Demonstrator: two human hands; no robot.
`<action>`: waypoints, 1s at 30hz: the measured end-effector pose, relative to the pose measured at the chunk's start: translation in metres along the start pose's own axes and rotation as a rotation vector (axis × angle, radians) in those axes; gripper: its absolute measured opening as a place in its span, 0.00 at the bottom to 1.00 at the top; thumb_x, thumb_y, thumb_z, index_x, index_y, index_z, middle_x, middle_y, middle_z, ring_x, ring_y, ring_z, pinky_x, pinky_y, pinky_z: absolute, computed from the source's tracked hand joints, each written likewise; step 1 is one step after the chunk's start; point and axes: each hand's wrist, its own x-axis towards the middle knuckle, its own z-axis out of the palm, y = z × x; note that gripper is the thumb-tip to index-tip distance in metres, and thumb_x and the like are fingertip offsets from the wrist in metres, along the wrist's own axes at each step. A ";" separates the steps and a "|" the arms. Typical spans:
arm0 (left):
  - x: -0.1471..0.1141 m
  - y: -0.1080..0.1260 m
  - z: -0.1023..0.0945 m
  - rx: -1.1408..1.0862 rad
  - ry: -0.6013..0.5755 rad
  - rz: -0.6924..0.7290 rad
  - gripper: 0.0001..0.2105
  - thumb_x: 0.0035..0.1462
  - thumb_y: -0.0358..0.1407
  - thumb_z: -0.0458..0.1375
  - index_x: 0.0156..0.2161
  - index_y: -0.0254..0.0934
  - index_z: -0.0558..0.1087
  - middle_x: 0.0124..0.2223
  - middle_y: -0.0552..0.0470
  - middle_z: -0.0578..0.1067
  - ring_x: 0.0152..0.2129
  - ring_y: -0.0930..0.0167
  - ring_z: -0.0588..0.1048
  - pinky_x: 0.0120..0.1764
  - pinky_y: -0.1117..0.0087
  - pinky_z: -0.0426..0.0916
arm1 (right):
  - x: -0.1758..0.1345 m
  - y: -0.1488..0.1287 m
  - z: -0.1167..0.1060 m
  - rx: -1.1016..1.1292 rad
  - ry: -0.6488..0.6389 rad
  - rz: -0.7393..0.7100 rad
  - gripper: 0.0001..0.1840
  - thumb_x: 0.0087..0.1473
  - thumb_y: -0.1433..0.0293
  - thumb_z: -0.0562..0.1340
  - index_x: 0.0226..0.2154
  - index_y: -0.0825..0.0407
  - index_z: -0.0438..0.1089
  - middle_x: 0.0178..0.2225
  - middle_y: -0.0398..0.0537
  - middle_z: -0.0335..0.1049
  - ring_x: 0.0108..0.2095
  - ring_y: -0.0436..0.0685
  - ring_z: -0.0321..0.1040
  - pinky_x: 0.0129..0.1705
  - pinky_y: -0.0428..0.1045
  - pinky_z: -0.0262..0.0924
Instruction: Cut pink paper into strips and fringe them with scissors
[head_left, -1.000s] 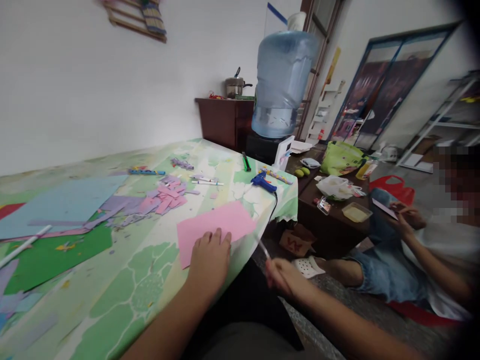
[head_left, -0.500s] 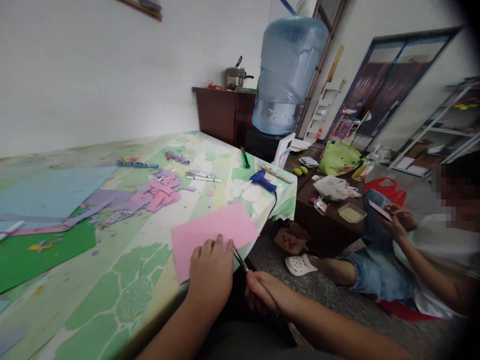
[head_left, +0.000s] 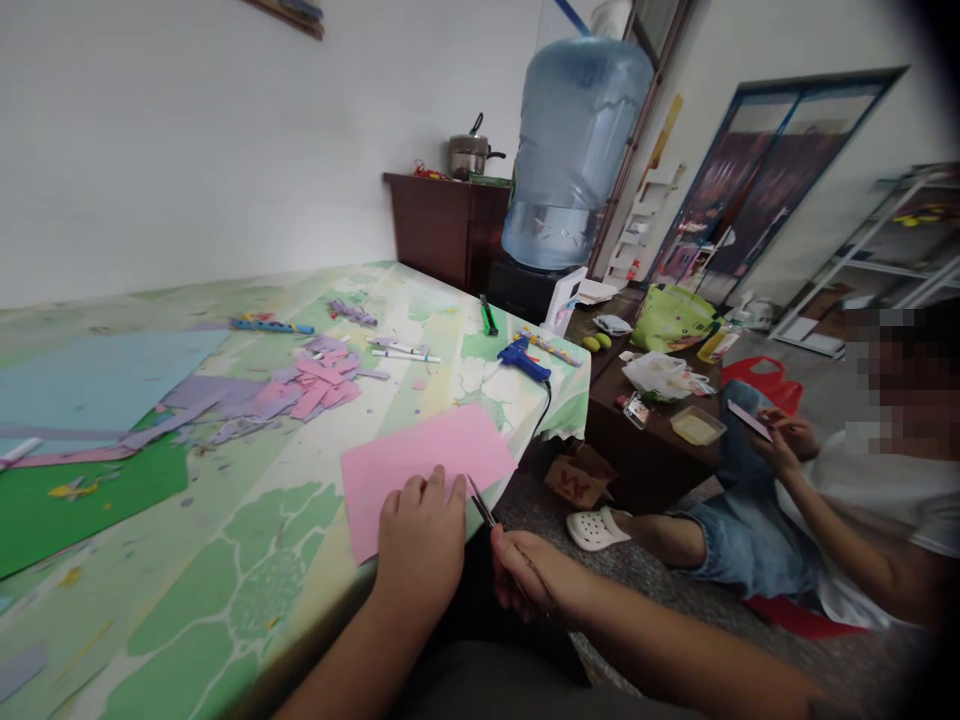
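Observation:
My left hand [head_left: 422,530] lies on a sheet of pink paper [head_left: 420,445], fingers stretched out and pressing it onto the table near the front edge. My right hand [head_left: 529,570] is closed around slim metal scissors [head_left: 484,500], just off the table's edge. Their pointed tip is at the paper beside my left fingers. My right palm partly hides the handles. Left of the sheet is a heap of pink and purple paper strips [head_left: 322,385].
Behind the sheet lie white pens [head_left: 405,355], a green cutter [head_left: 489,316] and a blue glue gun [head_left: 525,358] with a trailing cord. Blue paper [head_left: 105,375] and green paper [head_left: 150,490] cover the left side. At right, a seated person [head_left: 817,500] holds a phone.
The scissors' tip has shifted slightly up along the paper beside my left fingers. My left hand stays on the sheet. The whole view has turned slightly.

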 end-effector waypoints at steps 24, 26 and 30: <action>0.001 0.002 -0.003 -0.019 0.033 -0.053 0.16 0.52 0.34 0.42 0.43 0.36 0.65 0.44 0.47 0.67 0.36 0.64 0.62 0.37 0.62 0.55 | -0.009 -0.007 0.003 -0.014 -0.052 0.023 0.30 0.42 0.45 0.37 0.18 0.54 0.54 0.13 0.38 0.54 0.08 0.41 0.48 0.08 0.39 0.42; 0.001 0.002 -0.003 -0.023 0.037 -0.056 0.15 0.51 0.34 0.42 0.43 0.36 0.65 0.44 0.47 0.67 0.36 0.64 0.62 0.36 0.62 0.55 | -0.009 -0.008 0.002 -0.014 -0.055 0.021 0.30 0.42 0.46 0.38 0.19 0.54 0.54 0.13 0.38 0.55 0.08 0.41 0.48 0.08 0.39 0.43; 0.002 0.002 -0.002 -0.030 0.030 -0.061 0.15 0.51 0.34 0.43 0.43 0.36 0.65 0.45 0.47 0.67 0.36 0.64 0.62 0.36 0.62 0.55 | -0.008 -0.007 0.001 -0.009 -0.063 0.049 0.28 0.42 0.46 0.39 0.20 0.53 0.53 0.14 0.38 0.55 0.08 0.42 0.49 0.08 0.39 0.43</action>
